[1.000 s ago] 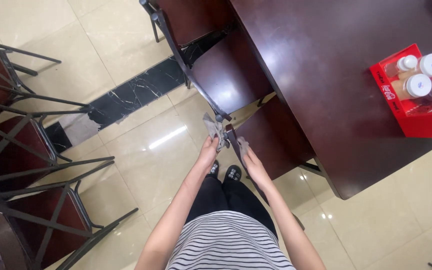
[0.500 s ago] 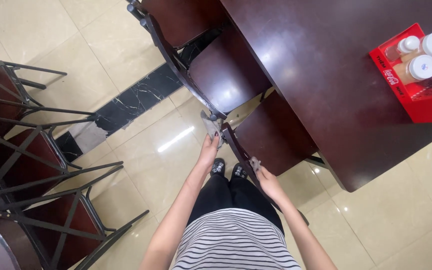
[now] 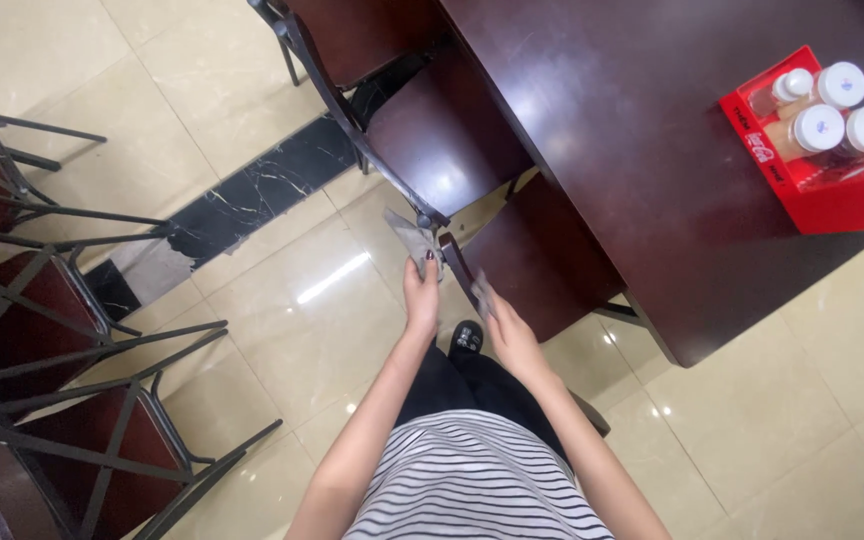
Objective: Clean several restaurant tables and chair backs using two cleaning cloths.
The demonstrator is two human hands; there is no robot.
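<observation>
We look straight down from a head camera at a person in a striped top and dark trousers, standing on glossy cream floor tiles beside a dark wooden table (image 3: 652,150); both bare arms reach forward to the metal back frames of two chairs tucked under the table's near side.

The left hand (image 3: 420,295) is closed around a thin greyish cloth (image 3: 410,236), pinching it against the top corner of the farther chair (image 3: 432,150); the cloth fans out up and to the left of the fingers, draped over the dark metal frame just where the two chair backs meet.

The right hand (image 3: 505,335) rests on the back rail of the nearer chair (image 3: 542,255); a small pale scrap shows at its fingertips, and we cannot tell whether the fingers grip the rail or only lie on it; the two hands sit near each other, with the nearer chair's rail between them.

On the table's far right corner stands a red tray (image 3: 832,195) holding white-capped bottles (image 3: 837,100); at the left edge of the view, well apart from the hands, stand more dark chairs with metal frames (image 3: 62,340); a black marble strip (image 3: 242,195) crosses the floor between them and the table.
</observation>
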